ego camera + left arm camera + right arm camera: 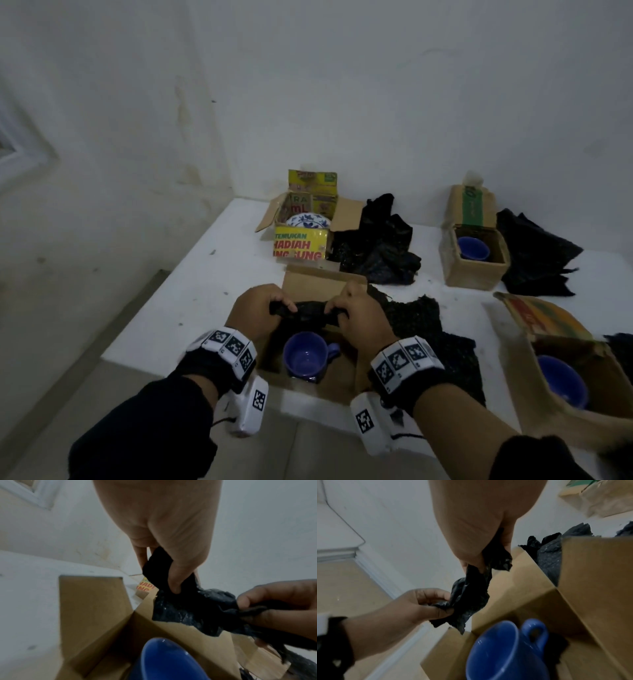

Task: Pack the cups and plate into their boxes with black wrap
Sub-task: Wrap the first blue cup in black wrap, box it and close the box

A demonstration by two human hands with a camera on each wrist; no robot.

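Note:
A blue cup stands upright in an open brown box at the table's near edge, its handle to the right. Above the box, both hands hold one bunched piece of black wrap. My left hand pinches its left end and my right hand grips its right end. The left wrist view shows the thumb pressed on the black wrap over the blue cup. In the right wrist view the black wrap hangs above the blue cup.
At the back, a yellow printed box holds a blue-and-white plate. Loose black wrap lies beside it. Two more brown boxes, at the back right and near right, each hold a blue cup. The white table edge runs on the left.

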